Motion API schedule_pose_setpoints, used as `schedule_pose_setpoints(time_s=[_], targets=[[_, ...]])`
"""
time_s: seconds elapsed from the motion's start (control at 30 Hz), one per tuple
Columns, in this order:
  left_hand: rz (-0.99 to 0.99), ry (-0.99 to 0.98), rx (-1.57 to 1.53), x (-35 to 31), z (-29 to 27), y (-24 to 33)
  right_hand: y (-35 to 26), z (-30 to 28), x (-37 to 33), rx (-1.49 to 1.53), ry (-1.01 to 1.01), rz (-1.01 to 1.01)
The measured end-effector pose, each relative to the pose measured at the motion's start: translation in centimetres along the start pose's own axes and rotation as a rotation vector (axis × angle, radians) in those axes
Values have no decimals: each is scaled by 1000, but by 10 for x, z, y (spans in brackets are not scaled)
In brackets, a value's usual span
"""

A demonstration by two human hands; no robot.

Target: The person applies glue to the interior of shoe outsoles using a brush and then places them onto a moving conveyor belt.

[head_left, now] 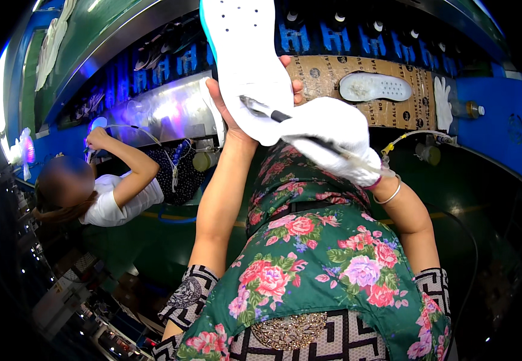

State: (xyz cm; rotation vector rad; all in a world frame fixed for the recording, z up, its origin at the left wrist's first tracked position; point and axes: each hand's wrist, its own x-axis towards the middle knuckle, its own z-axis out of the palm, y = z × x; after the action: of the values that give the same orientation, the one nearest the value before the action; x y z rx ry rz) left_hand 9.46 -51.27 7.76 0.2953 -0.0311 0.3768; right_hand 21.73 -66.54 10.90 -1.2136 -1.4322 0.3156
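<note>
In front of me my left hand (234,118), bare, holds up a white shoe insole (246,66) with small dark holes and a turquoise left edge. Its thumb and fingers wrap round the sides near the heel. My right hand (333,135), in a white glove, is closed round a slim brush-like tool (280,116) with a black collar. The pale tip of that tool meets the insole's heel end, where a grey patch shows. Gloved fingers hide most of its handle. Another insole (375,87), worn grey at one end, lies on the cardboard sheet (387,116) beyond my right hand.
A white glove (442,103) and a clear bottle (468,110) are at the bench's right side. Below its edge hangs a jar (428,152) by a yellow-ended hose. At left, a person (125,192) works at the shiny metal bench top (152,111). Blue racks (336,40) line the back.
</note>
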Motion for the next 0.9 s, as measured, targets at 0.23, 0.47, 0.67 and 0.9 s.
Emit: schedule_pose_setpoints(time_s=[0.23, 0.47, 0.67, 0.9], targets=[[-129, -86, 62, 5, -7, 13, -20, -2, -6, 260, -135, 52], [-286, -144, 192, 17, 2, 23, -27, 6, -24, -134, -257, -207], [-339, 152, 226, 14, 8, 28, -24, -9, -6, 2, -66, -116], [-420, -7, 169, 19, 2, 37, -31, 7, -14, -109, -216, -227]])
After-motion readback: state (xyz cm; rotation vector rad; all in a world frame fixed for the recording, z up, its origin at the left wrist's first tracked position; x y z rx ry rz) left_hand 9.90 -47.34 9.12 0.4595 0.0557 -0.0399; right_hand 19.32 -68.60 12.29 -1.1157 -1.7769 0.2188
